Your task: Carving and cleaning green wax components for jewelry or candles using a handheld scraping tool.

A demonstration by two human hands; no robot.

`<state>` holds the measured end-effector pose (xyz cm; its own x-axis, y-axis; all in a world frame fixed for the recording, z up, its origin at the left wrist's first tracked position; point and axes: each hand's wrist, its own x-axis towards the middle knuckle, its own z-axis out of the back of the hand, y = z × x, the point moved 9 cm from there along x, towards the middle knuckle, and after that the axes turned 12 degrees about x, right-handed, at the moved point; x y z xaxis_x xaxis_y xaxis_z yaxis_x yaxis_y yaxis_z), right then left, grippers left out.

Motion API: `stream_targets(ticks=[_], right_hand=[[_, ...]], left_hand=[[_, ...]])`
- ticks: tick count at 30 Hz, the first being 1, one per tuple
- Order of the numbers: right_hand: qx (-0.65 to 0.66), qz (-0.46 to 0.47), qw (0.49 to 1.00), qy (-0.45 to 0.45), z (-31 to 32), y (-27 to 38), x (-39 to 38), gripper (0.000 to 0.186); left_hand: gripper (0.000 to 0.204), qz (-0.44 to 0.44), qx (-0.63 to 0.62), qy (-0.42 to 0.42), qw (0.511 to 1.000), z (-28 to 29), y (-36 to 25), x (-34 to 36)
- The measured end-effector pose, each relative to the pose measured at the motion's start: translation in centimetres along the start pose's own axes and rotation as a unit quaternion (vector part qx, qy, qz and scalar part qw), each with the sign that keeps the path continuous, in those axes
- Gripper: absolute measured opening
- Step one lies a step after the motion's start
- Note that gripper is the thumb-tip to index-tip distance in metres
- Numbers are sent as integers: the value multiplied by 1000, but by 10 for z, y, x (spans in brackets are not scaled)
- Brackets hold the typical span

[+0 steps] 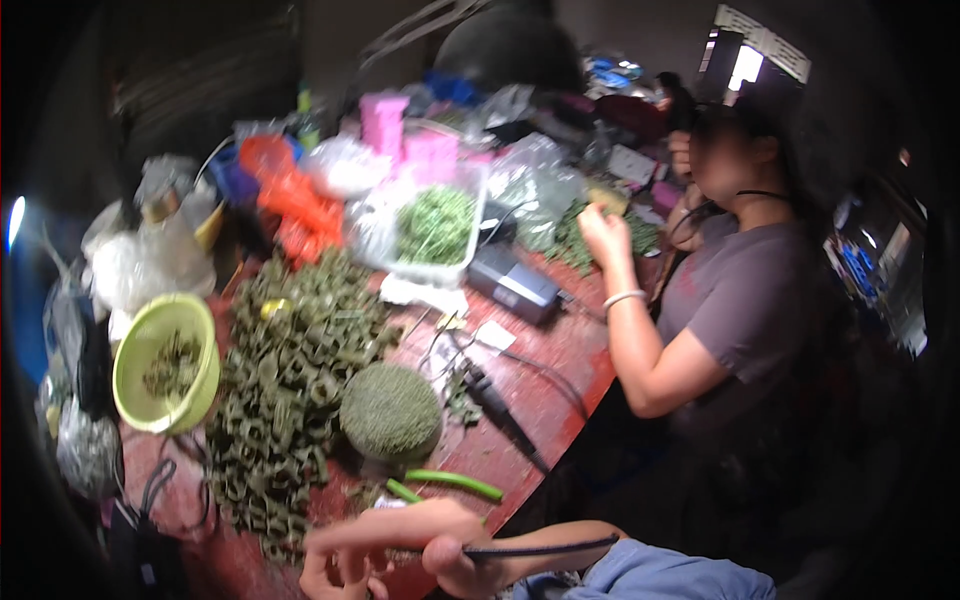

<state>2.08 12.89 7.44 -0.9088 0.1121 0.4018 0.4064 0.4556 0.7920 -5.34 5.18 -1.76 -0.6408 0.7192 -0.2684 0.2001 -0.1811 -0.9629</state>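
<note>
Hold the dark tool (550, 546) lightly in the right hand (425, 525) (clamped on it, with the left hand out of sight). Best to steady the grip and move slowly, clear of the green strips (455, 484) just beyond that hand and the mound (390, 408) farther out.

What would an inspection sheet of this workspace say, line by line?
Surface: red table, scuffed and largely covered.
Things: the right hand holds a slender dark tool; nearby lie bright green strips, a round mound of green bits and a heap of curled dull-green pieces.
Clutter: orange-red bag, clear bags, pink containers.
Fingers: right closed on the tool; left hand not clearly distinguishable.
Cables: dark cable across the table.
Surroundings: dim room; co-worker at right.
</note>
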Motion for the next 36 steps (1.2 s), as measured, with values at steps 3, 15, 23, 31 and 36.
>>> stream_targets(ticks=[3, 15, 23, 31, 36], right_hand=[[-165, -32, 950, -264, 32, 11, -14, 84], [-227, 140, 926, -268, 54, -4, -35, 15], [-157, 110, 920, -340, 65, -24, -55, 20], [-78, 98, 923, -364, 68, -29, -53, 10], [-88, 91, 946, -298, 64, -31, -45, 10]], left_hand=[[25, -99, 2, 13, 995, -11, -20, 14], [38, -70, -54, 96, 991, -12, -11, 18], [39, -108, -12, 86, 990, -8, -10, 17], [45, -58, -73, 74, 993, -13, -12, 18], [47, -74, -37, 75, 994, -9, -9, 18]])
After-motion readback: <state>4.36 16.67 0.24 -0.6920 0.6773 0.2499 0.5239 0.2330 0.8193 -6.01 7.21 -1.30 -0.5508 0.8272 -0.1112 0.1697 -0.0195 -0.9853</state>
